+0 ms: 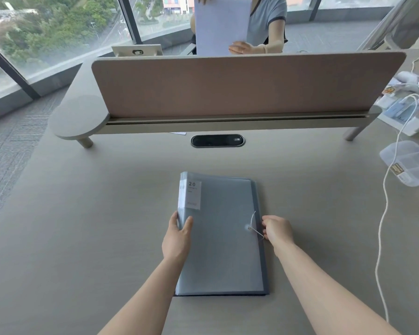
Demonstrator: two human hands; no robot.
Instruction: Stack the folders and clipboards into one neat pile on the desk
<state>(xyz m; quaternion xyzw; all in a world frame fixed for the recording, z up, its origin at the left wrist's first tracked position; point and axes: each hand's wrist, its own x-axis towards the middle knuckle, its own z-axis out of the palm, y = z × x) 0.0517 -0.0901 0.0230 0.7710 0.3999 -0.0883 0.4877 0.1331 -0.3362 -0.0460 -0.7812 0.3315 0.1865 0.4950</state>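
Note:
A pile of grey-blue translucent folders (221, 235) lies in the middle of the beige desk (94, 226). The top folder has a white label reading "20" at its far left corner and a string-and-button clasp near its right edge. A darker folder edge shows beneath it along the right and near sides. My left hand (178, 238) grips the pile's left spine edge, thumb on top. My right hand (276, 229) rests against the pile's right edge by the clasp string, fingers curled onto it.
A padded divider screen (240, 85) on a raised shelf spans the desk's far side, with a cable port (217, 140) before it. A clear plastic box (409, 163), a white cable (382, 213) and clutter lie at right. A person behind the screen holds a sheet of paper.

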